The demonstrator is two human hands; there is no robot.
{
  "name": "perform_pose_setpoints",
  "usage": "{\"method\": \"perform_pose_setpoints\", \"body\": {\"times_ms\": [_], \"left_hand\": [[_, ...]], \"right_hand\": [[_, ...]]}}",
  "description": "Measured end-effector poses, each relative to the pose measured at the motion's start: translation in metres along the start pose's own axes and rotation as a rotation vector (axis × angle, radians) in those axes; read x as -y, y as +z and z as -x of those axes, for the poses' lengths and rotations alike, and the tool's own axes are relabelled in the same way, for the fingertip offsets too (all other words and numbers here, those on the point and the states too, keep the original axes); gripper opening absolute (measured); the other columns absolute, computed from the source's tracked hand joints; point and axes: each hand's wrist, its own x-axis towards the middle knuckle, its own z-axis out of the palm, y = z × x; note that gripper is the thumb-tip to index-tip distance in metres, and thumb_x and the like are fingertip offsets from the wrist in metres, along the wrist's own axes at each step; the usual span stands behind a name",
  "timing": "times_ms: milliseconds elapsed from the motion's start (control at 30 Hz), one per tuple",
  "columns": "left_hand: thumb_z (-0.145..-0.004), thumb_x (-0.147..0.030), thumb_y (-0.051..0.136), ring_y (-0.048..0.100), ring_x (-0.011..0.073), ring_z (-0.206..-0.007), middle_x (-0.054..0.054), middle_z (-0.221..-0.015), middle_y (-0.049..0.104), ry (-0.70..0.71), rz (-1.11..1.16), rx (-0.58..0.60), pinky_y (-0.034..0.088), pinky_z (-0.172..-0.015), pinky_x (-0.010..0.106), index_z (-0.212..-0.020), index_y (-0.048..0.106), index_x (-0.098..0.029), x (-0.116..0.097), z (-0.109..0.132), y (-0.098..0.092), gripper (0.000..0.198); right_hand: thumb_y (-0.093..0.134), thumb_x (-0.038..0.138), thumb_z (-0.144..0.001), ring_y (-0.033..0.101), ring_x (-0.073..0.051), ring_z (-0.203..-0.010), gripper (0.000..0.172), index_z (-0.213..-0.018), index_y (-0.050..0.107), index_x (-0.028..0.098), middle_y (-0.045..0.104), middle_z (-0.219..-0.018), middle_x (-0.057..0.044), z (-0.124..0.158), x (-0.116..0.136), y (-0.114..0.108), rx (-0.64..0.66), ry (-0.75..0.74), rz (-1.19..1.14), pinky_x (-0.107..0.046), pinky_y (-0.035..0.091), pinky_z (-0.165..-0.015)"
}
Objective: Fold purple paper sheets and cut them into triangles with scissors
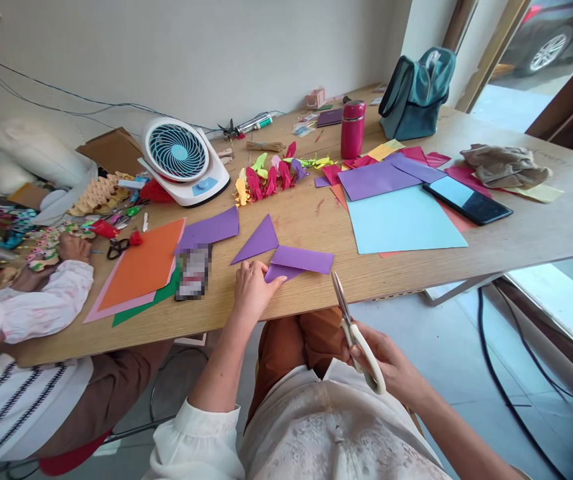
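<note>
My right hand point(383, 360) is wrapped round the white handles of a pair of scissors point(361, 347), held just off the table's front edge. The scissors' blades point up towards the table and look nearly closed. My left hand point(253, 290) has its fingers curled at the left end of a folded purple paper point(303, 259) on the table. Its thumb lies on the paper's near corner. Just beyond these fingers lies a purple paper triangle point(259, 239). Another purple sheet point(211, 227) is farther left.
A co-worker's hand point(73, 248) is at the left among small craft pieces. Around the wooden table point(306, 223) stand a white fan point(186, 160), a pink flask point(353, 130) and a teal bag point(419, 93). A phone point(467, 199) lies by a light blue sheet point(406, 223); orange sheets point(141, 267) lie left.
</note>
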Motion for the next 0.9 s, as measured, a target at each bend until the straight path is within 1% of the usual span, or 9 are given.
{"method": "perform_pose_setpoints", "body": {"times_ms": [100, 167, 233, 300, 400, 500, 667, 800, 900], "left_hand": [[-0.069, -0.025, 0.085, 0.063, 0.0288, -0.099, 0.005, -0.091, 0.063, -0.018, -0.040, 0.046, 0.046, -0.091, 0.041, -0.083, 0.048, -0.023, 0.001, 0.003, 0.004, 0.039], [-0.073, -0.025, 0.082, 0.065, 0.0230, -0.083, 0.000, -0.082, 0.064, -0.031, -0.041, 0.087, 0.048, -0.081, 0.035, -0.096, 0.050, -0.023, 0.001, 0.004, 0.004, 0.040], [-0.077, -0.025, 0.080, 0.066, 0.0206, -0.077, -0.003, -0.077, 0.065, -0.036, -0.046, 0.115, 0.048, -0.077, 0.032, -0.108, 0.049, -0.023, 0.002, 0.006, 0.004, 0.044], [-0.081, -0.030, 0.077, 0.067, 0.0221, -0.083, -0.001, -0.079, 0.066, -0.028, -0.074, 0.119, 0.049, -0.079, 0.034, -0.111, 0.050, -0.021, 0.000, 0.008, 0.005, 0.041], [-0.079, -0.038, 0.079, 0.064, 0.0287, -0.103, 0.008, -0.097, 0.066, 0.014, -0.147, 0.090, 0.048, -0.090, 0.040, -0.103, 0.054, -0.020, -0.008, 0.015, 0.010, 0.039], [-0.075, -0.033, 0.084, 0.059, 0.0316, -0.114, 0.012, -0.112, 0.061, 0.065, -0.200, 0.063, 0.045, -0.097, 0.043, -0.098, 0.053, -0.020, -0.016, 0.030, 0.018, 0.040], [-0.082, -0.025, 0.077, 0.063, 0.0243, -0.098, 0.004, -0.101, 0.061, 0.177, -0.222, 0.094, 0.049, -0.087, 0.037, -0.099, 0.051, -0.023, -0.017, 0.061, 0.016, 0.032], [-0.082, -0.024, 0.077, 0.064, 0.0238, -0.088, 0.000, -0.086, 0.060, 0.112, -0.198, 0.150, 0.048, -0.081, 0.036, -0.096, 0.051, -0.023, -0.016, 0.072, 0.006, 0.030], [-0.081, -0.021, 0.077, 0.063, 0.0228, -0.085, 0.000, -0.083, 0.060, 0.079, -0.150, 0.171, 0.047, -0.078, 0.034, -0.091, 0.051, -0.023, -0.017, 0.075, 0.003, 0.028]], "right_hand": [[0.055, 0.060, -0.096, 0.053, -0.019, -0.083, 0.040, -0.091, 0.061, 0.021, 0.060, -0.089, -0.003, 0.000, -0.001, 0.003, 0.014, -0.008, 0.003, -0.032, 0.041, -0.073], [0.056, 0.059, -0.095, 0.052, -0.018, -0.083, 0.039, -0.091, 0.061, 0.021, 0.059, -0.089, -0.003, -0.001, 0.000, 0.003, 0.009, -0.016, 0.003, -0.031, 0.040, -0.073], [0.059, 0.058, -0.094, 0.051, -0.017, -0.080, 0.038, -0.092, 0.061, 0.021, 0.059, -0.086, -0.002, -0.002, 0.001, 0.003, 0.003, -0.015, -0.015, -0.030, 0.039, -0.071], [0.060, 0.058, -0.093, 0.050, -0.016, -0.075, 0.037, -0.096, 0.060, 0.021, 0.059, -0.083, -0.001, -0.004, 0.003, 0.004, 0.002, -0.001, -0.054, -0.029, 0.039, -0.068], [0.062, 0.059, -0.092, 0.050, -0.015, -0.071, 0.039, -0.101, 0.059, 0.021, 0.058, -0.080, 0.000, -0.007, 0.006, 0.006, -0.015, 0.008, -0.104, -0.028, 0.039, -0.064], [0.063, 0.060, -0.091, 0.051, -0.015, -0.070, 0.040, -0.098, 0.059, 0.021, 0.058, -0.079, 0.000, -0.008, 0.007, 0.008, -0.039, -0.011, -0.109, -0.028, 0.040, -0.064], [0.066, 0.060, -0.089, 0.052, -0.014, -0.068, 0.040, -0.098, 0.061, 0.021, 0.061, -0.078, -0.001, -0.006, 0.005, 0.006, -0.070, -0.023, -0.113, -0.027, 0.042, -0.062], [0.069, 0.059, -0.087, 0.051, -0.012, -0.063, 0.041, -0.099, 0.062, 0.020, 0.063, -0.078, -0.001, -0.006, 0.002, 0.004, -0.130, -0.034, -0.129, -0.025, 0.040, -0.057], [0.070, 0.059, -0.086, 0.049, -0.012, -0.059, 0.041, -0.100, 0.062, 0.021, 0.065, -0.076, -0.001, -0.007, -0.001, 0.003, -0.158, -0.041, -0.156, -0.026, 0.040, -0.053]]}}
